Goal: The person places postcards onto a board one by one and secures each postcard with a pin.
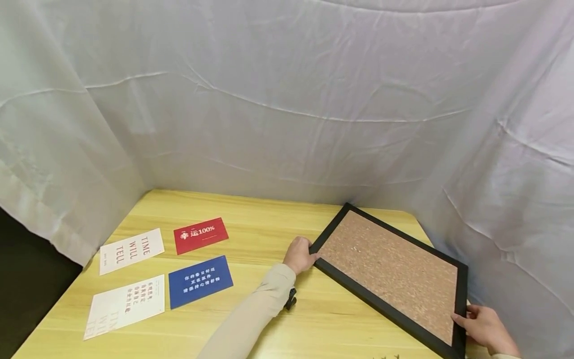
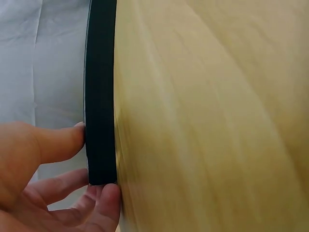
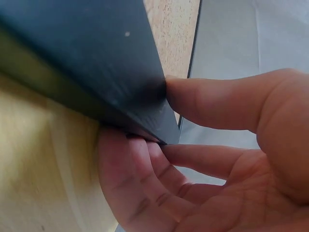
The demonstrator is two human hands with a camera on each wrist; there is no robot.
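A cork board [image 1: 390, 269] with a black frame lies at an angle over the right part of the wooden table. My left hand [image 1: 299, 255] grips its left corner, thumb along the frame's top. In the left wrist view, the black frame [image 2: 101, 96] sits between that thumb [image 2: 60, 145] and the curled fingers. At the near right corner, my right hand [image 1: 486, 326] pinches the frame. The right wrist view has its thumb [image 3: 207, 101] on the frame's face, with the other fingers [image 3: 137, 164] curled beneath the edge, their tips partly hidden.
To the left on the table [image 1: 269, 219] lie a red card [image 1: 202, 243], a blue card [image 1: 201, 294], a white card with red lettering [image 1: 132, 252] and another white card [image 1: 112, 304]. Grey curtains [image 1: 287, 99] hang behind and at both sides, close to the board's right edge.
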